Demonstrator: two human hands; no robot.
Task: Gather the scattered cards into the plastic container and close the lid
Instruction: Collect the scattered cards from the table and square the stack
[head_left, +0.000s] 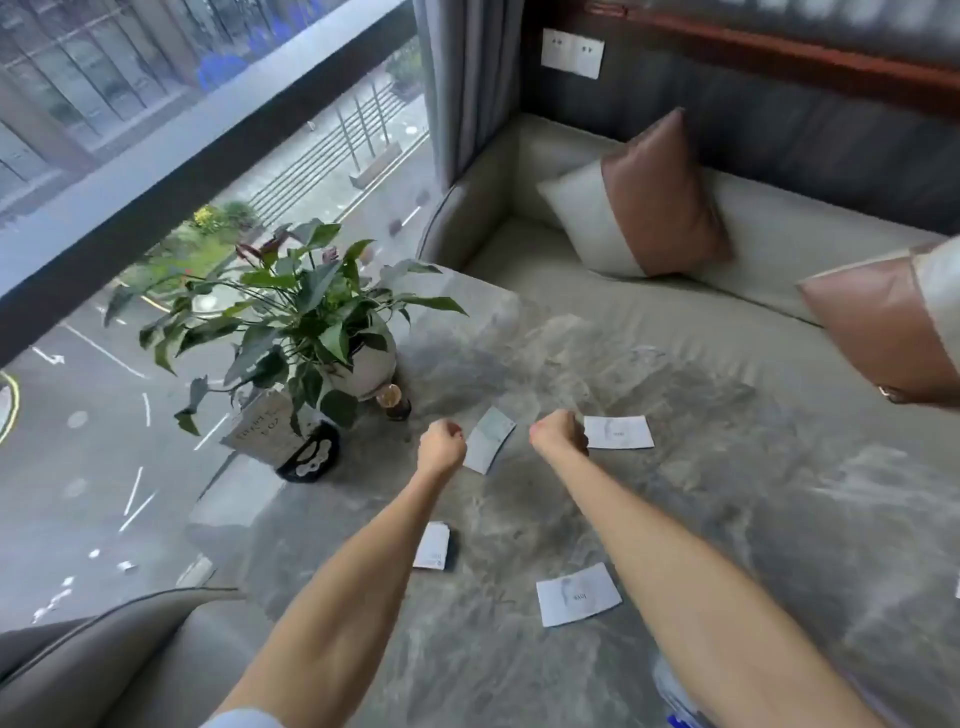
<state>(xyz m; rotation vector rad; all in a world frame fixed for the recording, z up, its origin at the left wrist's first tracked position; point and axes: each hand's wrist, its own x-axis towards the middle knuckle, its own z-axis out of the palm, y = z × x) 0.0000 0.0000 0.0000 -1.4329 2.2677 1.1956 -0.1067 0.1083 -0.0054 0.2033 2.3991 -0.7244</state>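
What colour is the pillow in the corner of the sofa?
The pillow is two-tone: brown with a white end panel. The head view shows it clearly.

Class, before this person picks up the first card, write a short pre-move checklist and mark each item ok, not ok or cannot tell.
1. Left hand free: closed in a fist, nothing visible in it; cannot tell.
2. Right hand free: also a fist; cannot tell.
3. Cards within reach: far card beside the right hand, tilted card between the hands; ok.
4. Near cards unobstructed: card and small stack lie flat on the table; ok.
5. Container located and open: only a blurred object at the bottom edge; cannot tell.
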